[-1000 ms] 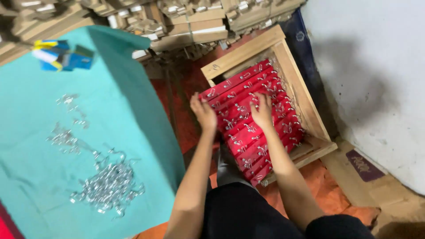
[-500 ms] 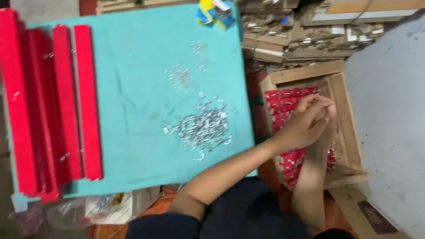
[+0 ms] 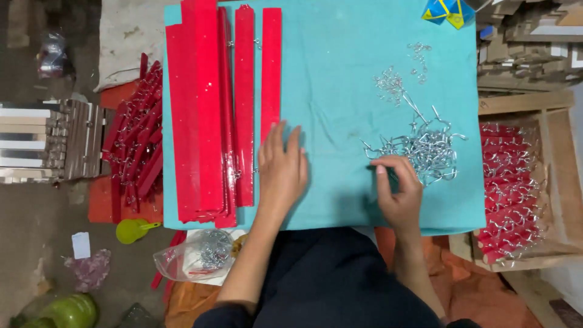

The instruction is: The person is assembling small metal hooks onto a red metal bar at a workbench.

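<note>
My left hand (image 3: 282, 169) lies flat and open on the teal cloth (image 3: 340, 91), its fingertips beside the nearest of several long red strips (image 3: 243, 103) laid side by side on the table's left part. My right hand (image 3: 398, 189) is curled at the near edge of a pile of silver metal hooks (image 3: 428, 149), thumb and forefinger pinched on one hook. A smaller scatter of hooks (image 3: 395, 82) lies farther back.
A wooden crate (image 3: 555, 106) on the right holds red strips fitted with hooks (image 3: 507, 188). More red strips (image 3: 133, 143) are heaped on the floor at left, beside white slats (image 3: 42, 140). A plastic bag of hooks (image 3: 200, 255) and a green scoop (image 3: 130, 229) lie below the table.
Both hands have left the crate on the right and come onto the teal cloth. The view has swung left, bringing the red strips to the centre.
</note>
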